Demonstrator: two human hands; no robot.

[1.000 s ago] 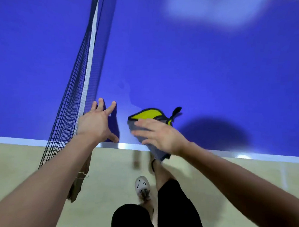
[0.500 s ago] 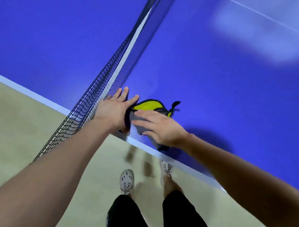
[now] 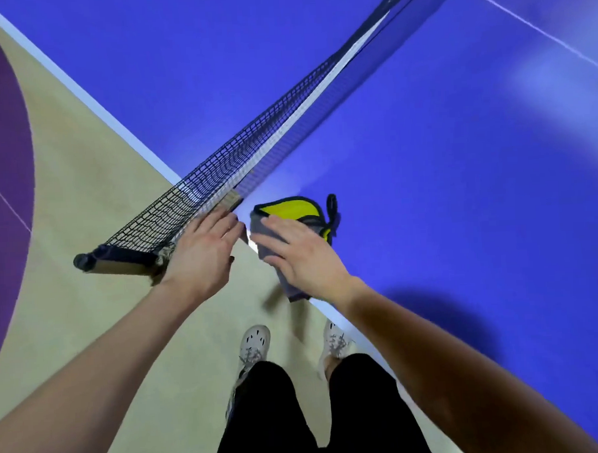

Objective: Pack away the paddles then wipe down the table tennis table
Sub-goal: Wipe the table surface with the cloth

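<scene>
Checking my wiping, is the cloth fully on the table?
No: the cloth overhangs the table edge under the right hand.

glossy blue table [image 3: 460, 185], woven mesh net [image 3: 219, 168], soft cloth [image 3: 290, 209].

My white shoes [image 3: 253, 344] and black shorts [image 3: 264, 416] sit at six o'clock on the beige floor [image 3: 84, 208]; a purple floor zone [image 3: 2, 136] curves at nine.
</scene>
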